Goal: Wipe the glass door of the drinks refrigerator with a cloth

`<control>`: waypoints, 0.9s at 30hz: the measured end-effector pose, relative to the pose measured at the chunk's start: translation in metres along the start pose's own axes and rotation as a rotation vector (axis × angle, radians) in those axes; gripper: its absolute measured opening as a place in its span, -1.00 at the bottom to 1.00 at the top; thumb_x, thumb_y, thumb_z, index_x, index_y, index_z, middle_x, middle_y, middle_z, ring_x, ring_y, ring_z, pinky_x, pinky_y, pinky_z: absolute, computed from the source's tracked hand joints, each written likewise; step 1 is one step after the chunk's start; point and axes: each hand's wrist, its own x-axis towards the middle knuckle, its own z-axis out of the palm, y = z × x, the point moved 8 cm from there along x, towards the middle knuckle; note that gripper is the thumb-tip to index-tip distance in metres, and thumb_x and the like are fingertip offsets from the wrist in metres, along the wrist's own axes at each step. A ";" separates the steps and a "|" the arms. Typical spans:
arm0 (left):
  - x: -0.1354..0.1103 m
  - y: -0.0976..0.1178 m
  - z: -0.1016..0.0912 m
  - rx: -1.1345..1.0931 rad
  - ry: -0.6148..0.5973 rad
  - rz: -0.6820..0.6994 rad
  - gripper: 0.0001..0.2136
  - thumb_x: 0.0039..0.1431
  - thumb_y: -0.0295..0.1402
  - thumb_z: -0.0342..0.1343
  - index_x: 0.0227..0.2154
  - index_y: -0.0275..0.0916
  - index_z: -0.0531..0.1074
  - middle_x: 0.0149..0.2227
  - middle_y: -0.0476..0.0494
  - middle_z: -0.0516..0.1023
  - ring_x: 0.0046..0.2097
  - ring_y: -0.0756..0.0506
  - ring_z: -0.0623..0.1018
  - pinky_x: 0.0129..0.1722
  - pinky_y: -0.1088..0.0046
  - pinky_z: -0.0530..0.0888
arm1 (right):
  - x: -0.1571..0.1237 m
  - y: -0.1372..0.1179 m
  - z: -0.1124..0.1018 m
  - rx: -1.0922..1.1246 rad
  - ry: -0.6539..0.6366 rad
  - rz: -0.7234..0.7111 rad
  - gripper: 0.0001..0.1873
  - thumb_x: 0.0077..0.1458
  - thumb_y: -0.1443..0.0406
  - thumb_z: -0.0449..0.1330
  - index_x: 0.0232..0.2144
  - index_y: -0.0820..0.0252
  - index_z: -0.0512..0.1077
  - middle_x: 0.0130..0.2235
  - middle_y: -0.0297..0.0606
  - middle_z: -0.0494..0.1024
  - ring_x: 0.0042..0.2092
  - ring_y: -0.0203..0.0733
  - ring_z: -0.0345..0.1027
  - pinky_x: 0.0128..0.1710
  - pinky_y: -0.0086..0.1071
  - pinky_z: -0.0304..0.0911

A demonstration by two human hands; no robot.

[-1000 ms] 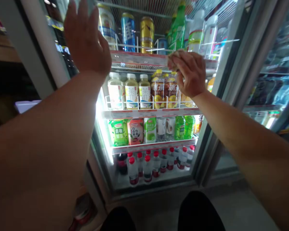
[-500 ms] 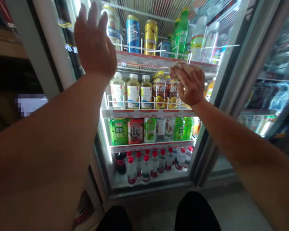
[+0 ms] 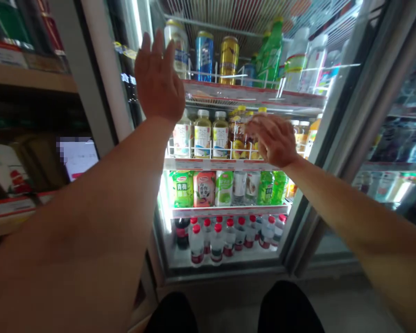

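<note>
My left hand (image 3: 159, 81) is raised at the upper left of a lit drinks fridge, its fingers spread and nothing in it. Behind its fingers stands a white can (image 3: 176, 46); whether the hand touches any surface I cannot tell. My right hand (image 3: 273, 138) is in front of the middle shelf, with bent fingers blurred at the tips. What those fingers hold, if anything, I cannot make out. Closest to it are iced tea bottles (image 3: 238, 132) with yellow caps, partly covered by the hand. White-capped tea bottles (image 3: 220, 134) line up to their left.
Above are a blue can (image 3: 204, 53), a gold can (image 3: 229, 60) and green bottles (image 3: 274, 53). Lower shelves hold a green drink bottle (image 3: 182, 188) and red-capped water bottles (image 3: 217, 243). A metal door frame (image 3: 346, 138) borders the right; stocked shelving (image 3: 31, 76) stands left.
The view has shifted left, so the fridge and my left hand appear further right. My right hand is lower against the middle shelf. My left hand remains raised and spread.
</note>
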 end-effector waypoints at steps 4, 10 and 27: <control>-0.005 0.008 -0.006 0.081 0.003 0.010 -0.43 0.36 -0.59 -0.05 0.40 -0.23 0.10 0.47 0.05 -0.05 0.48 -0.12 -0.12 0.48 0.16 -0.14 | -0.002 -0.016 0.001 0.029 -0.090 -0.087 -0.47 0.32 0.23 0.00 0.30 -0.10 0.30 0.26 -0.30 0.40 0.31 0.07 0.19 0.32 0.05 0.09; -0.010 0.010 -0.010 0.056 0.052 0.053 -0.50 0.40 -0.47 -0.15 0.37 -0.23 0.12 0.45 0.07 0.01 0.47 -0.02 -0.09 0.48 0.18 -0.09 | -0.008 0.000 -0.010 -0.029 0.537 0.487 -0.43 0.34 0.30 -0.15 0.32 0.08 0.29 0.25 -0.10 0.37 0.27 0.08 0.22 0.27 0.11 0.11; -0.004 0.003 0.000 0.205 -0.002 0.039 -0.51 0.48 -0.45 -0.16 0.41 -0.23 0.05 0.48 0.04 -0.06 0.48 -0.12 -0.12 0.47 0.20 -0.12 | 0.088 -0.061 0.009 0.175 0.116 0.213 -0.39 0.32 0.25 -0.07 0.39 -0.10 0.11 0.36 -0.22 0.20 0.39 0.23 -0.06 0.31 0.24 -0.01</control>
